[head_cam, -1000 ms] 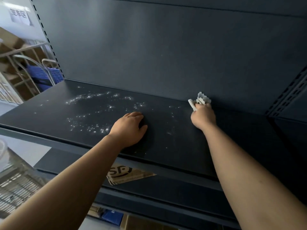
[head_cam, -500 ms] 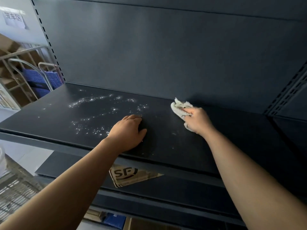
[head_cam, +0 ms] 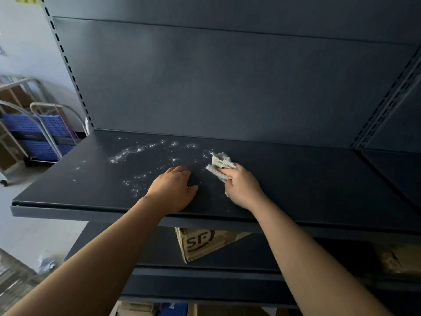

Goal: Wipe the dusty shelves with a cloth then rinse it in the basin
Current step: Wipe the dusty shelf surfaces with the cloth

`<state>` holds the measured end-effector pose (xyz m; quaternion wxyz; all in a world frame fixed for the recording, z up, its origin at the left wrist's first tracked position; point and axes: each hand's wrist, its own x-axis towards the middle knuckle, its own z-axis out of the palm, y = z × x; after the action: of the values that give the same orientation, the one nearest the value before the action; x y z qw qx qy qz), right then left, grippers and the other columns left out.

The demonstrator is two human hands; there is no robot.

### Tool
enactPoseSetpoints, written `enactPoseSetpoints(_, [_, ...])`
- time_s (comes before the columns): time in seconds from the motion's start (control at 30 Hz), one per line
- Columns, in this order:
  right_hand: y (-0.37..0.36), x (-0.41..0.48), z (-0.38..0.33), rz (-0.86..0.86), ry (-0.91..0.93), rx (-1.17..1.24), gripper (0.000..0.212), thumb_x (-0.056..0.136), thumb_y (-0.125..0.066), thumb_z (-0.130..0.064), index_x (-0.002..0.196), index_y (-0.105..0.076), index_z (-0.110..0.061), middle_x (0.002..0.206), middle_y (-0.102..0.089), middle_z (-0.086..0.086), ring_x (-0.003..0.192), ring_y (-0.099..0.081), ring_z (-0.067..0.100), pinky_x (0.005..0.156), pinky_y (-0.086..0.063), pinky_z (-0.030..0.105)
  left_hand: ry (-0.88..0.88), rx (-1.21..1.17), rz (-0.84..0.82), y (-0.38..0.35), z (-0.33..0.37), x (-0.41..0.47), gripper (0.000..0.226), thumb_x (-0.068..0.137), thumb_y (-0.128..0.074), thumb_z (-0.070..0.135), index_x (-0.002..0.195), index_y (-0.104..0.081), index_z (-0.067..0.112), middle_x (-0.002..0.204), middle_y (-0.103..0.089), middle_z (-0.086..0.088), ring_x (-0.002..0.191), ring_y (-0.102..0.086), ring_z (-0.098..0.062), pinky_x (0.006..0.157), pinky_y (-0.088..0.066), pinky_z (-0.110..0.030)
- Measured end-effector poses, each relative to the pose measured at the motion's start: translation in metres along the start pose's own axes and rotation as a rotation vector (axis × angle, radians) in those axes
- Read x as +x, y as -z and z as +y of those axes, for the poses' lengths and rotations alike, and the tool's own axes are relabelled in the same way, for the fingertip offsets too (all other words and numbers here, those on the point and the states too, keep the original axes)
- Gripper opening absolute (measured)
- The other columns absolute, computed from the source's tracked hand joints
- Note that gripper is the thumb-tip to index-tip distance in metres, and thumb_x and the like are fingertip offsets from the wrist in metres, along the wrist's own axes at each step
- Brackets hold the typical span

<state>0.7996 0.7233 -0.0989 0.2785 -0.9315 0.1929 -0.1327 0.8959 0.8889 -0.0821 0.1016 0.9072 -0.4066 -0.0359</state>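
A dark metal shelf (head_cam: 307, 179) runs across the view, with white dust specks (head_cam: 136, 151) scattered over its left half. My right hand (head_cam: 242, 190) presses a crumpled whitish cloth (head_cam: 219, 166) onto the shelf near its middle, fingers closed over it. My left hand (head_cam: 173, 190) lies flat and palm down on the shelf just left of the cloth, holding nothing. No basin is in view.
A cardboard box marked SF (head_cam: 200, 242) sits on the lower shelf under my hands. Blue perforated crates on a metal cart (head_cam: 41, 137) stand at the left beyond the shelf end. A slotted upright (head_cam: 385, 110) bounds the shelf bay on the right.
My right hand has swept the cloth leftward and toward me across the shelf, from the back wall to the middle. My left hand has stayed in place.
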Motion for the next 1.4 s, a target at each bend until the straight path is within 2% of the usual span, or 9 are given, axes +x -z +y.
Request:
enactPoseSetpoints(0.37, [0.047,-0.052,0.048,0.308,-0.409,-0.089,0.044,0.085,-0.04,-0.002,0.119,-0.063,-0.019,0.127,-0.052,0.011,0.096,-0.057,0.029,0.074,-0.045,0.032,-0.106,-0.031,0.009,0.003,-0.037,-0.025,0.052,0.093,-0.04,0.045,0.138,-0.042,0.017,0.148,-0.038,0.004,0.135,-0.035,-0.018,0.107,-0.033,-0.034])
enactPoseSetpoints(0.5, [0.014,-0.058,0.012,0.287,-0.337,-0.1,0.041,0.087,-0.041,-0.006,0.118,-0.063,-0.021,0.123,-0.052,0.007,0.092,-0.061,0.029,0.076,-0.053,0.041,-0.13,-0.04,-0.002,0.003,-0.046,-0.031,0.053,0.094,-0.039,0.045,0.139,-0.041,0.017,0.15,-0.036,0.005,0.136,-0.033,-0.018,0.108,-0.031,-0.033])
enactPoseSetpoints(0.67, [-0.027,-0.064,-0.043,0.21,-0.149,0.027,0.045,0.09,-0.042,-0.006,0.127,-0.059,-0.026,0.128,-0.051,0.002,0.091,-0.06,0.022,0.074,-0.051,0.03,-0.139,-0.037,-0.013,0.007,-0.054,-0.04,0.05,0.094,-0.04,0.042,0.136,-0.044,0.016,0.148,-0.037,0.003,0.135,-0.035,-0.019,0.108,-0.033,-0.036])
enactPoseSetpoints(0.8, [-0.009,-0.064,-0.052,0.245,-0.27,0.334,0.049,0.095,-0.037,-0.009,0.136,-0.038,-0.037,0.135,-0.03,0.002,0.093,-0.053,0.015,0.075,-0.044,0.022,-0.115,-0.048,-0.02,0.01,-0.066,-0.046,0.048,0.093,-0.042,0.041,0.133,-0.047,0.016,0.147,-0.04,0.003,0.132,-0.038,-0.019,0.108,-0.036,-0.037])
enactPoseSetpoints(0.9, [0.01,-0.065,-0.037,0.324,-0.366,0.253,0.055,0.093,-0.039,-0.005,0.136,-0.029,-0.037,0.134,-0.025,0.005,0.096,-0.05,0.019,0.07,-0.043,0.019,-0.102,-0.047,-0.029,0.011,-0.069,-0.048,0.05,0.093,-0.042,0.042,0.135,-0.045,0.016,0.147,-0.039,0.004,0.132,-0.038,-0.019,0.108,-0.035,-0.037])
enactPoseSetpoints(1.0, [0.017,-0.064,-0.014,0.365,-0.358,0.022,0.061,0.084,-0.048,0.0,0.134,-0.038,-0.034,0.133,-0.033,0.007,0.111,-0.044,0.026,0.087,-0.047,0.032,-0.096,-0.039,-0.023,0.013,-0.069,-0.049,0.049,0.093,-0.042,0.042,0.134,-0.046,0.015,0.146,-0.04,0.003,0.131,-0.04,-0.019,0.106,-0.037,-0.036])
enactPoseSetpoints(1.13, [0.027,-0.055,-0.004,0.461,-0.38,0.3,0.051,0.082,-0.035,0.007,0.116,-0.061,-0.022,0.112,-0.062,0.002,0.091,-0.058,0.017,0.058,-0.042,0.01,-0.08,-0.033,-0.025,0.012,-0.068,-0.047,0.052,0.093,-0.043,0.041,0.138,-0.042,0.015,0.147,-0.039,0.003,0.132,-0.039,-0.019,0.106,-0.036,-0.035])
enactPoseSetpoints(1.3, [0.031,-0.027,0.002,0.47,-0.596,0.553,0.061,0.081,-0.035,0.007,0.128,-0.043,-0.032,0.131,-0.047,0.003,0.101,-0.053,0.021,0.079,-0.047,0.032,-0.054,-0.021,-0.015,0.014,-0.067,-0.041,0.046,0.092,-0.044,0.041,0.13,-0.05,0.016,0.14,-0.046,0.002,0.128,-0.043,-0.02,0.103,-0.039,-0.035])
enactPoseSetpoints(1.4, [0.033,-0.021,0.005,0.481,-0.588,0.263,0.071,0.079,-0.036,0.01,0.133,-0.036,-0.036,0.139,-0.025,0.005,0.11,-0.042,0.023,0.088,-0.042,0.033,-0.041,-0.022,0.008,0.013,-0.066,-0.038,0.046,0.092,-0.045,0.04,0.132,-0.049,0.018,0.14,-0.046,0.004,0.127,-0.044,-0.019,0.102,-0.038,-0.034])
